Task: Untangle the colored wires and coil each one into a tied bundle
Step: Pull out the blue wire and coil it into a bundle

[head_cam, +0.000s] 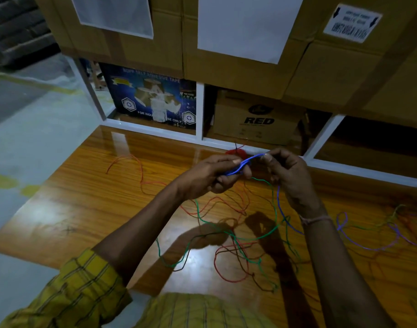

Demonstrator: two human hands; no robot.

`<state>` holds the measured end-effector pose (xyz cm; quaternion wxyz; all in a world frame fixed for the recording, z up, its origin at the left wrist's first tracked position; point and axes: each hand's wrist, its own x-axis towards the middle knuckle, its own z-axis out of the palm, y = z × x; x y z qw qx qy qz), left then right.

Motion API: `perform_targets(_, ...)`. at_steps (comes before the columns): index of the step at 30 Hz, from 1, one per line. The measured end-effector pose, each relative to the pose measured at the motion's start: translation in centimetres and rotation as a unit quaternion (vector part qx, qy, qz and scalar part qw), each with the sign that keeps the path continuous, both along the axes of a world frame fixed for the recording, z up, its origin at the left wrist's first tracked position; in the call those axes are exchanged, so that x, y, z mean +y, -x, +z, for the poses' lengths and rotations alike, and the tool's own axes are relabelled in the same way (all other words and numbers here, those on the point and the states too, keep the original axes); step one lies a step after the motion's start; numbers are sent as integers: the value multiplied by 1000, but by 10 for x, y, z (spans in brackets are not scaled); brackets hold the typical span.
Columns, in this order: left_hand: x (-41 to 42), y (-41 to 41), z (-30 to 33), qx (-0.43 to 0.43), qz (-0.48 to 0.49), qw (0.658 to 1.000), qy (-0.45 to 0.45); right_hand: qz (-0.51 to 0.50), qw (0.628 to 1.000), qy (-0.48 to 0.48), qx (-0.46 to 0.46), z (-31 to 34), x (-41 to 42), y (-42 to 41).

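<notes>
Both hands up over the wooden table (89, 209), working the blue wire (244, 163). Left hand (211, 175): fingers curled round a few gathered loops of blue, thumb on top pressing them down. Right hand (286, 172): thumb & forefinger pinch the blue strand at its far end, just beside the left fingertips; other fingers curled loosely under. Short stretch of blue runs taut between the two pinches. The rest of the blue drops from under the right fingers, goes down past the wrist w/ its thread band (315, 218) and trails off on the table to the right.

Just behind the fingertips, against the white shelf frame (155, 131), sits a red bundle (235, 152), partly hidden by the hands; can't tell if tied.

Below the fingers, on the tabletop: loose tangle of green wire (199, 214), red wire (217, 259) and a dark brownish wire (252, 275), crossing each other in many spots. More red strand (141, 176) loops out left of the left hand. Right of the right forearm, a purple wire (368, 248) lies in open curves, mixed w/ other strands too blurred to sort.

Beyond the fingers: cardboard boxes (254, 117) in the shelf, a blue tape carton (150, 98) left of them. Yellow checked sleeve (79, 292) on the left arm.
</notes>
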<state>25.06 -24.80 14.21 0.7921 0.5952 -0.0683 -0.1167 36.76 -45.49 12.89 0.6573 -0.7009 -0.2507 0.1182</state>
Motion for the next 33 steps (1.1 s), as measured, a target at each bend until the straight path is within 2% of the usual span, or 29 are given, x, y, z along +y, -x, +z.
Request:
perform_targets(3, -6, -3, 5, -6, 18, 997, 79, -38, 998, 42, -24, -21, 7, 1)
perform_targets(7, -15, -9, 13, -23, 64, 990, 125, 7, 991, 132, -26, -50, 11, 22)
perform_targets(9, -20, -14, 16, -26, 92, 985, 142, 45, 974, 212, -65, -58, 13, 35)
perform_targets(11, -23, -21, 18, -30, 128, 984, 122, 99, 943, 296, -118, -62, 13, 46)
perform_targets(14, -23, -30, 17, -43, 187, 981, 12, 177, 908, 339, -173, -52, 6, 63)
perform_targets(18, -24, -31, 5, -84, 181, 964, -179, 232, 927, 259, -138, -10, -11, 73)
perform_targets(21, -24, -31, -2, -101, 157, 912, -366, 258, 950, 167, -56, 19, -24, 64)
perform_targets(23, -24, -30, -5, -108, 158, 889, -415, 244, 964, 107, -25, 33, -33, 53)
perform_targets(25, -23, -26, -4, -98, 161, 906, -380, 219, 973, 62, -26, 39, -40, 38)
perform_targets(29, -26, -15, 8, -67, 100, 963, -239, 161, 986, -24, 27, 40, -42, 11)
perform_targets(33, -26, -11, 10, -27, 43, 994, -98, 81, 997, -5, 2, 28, -30, -14)
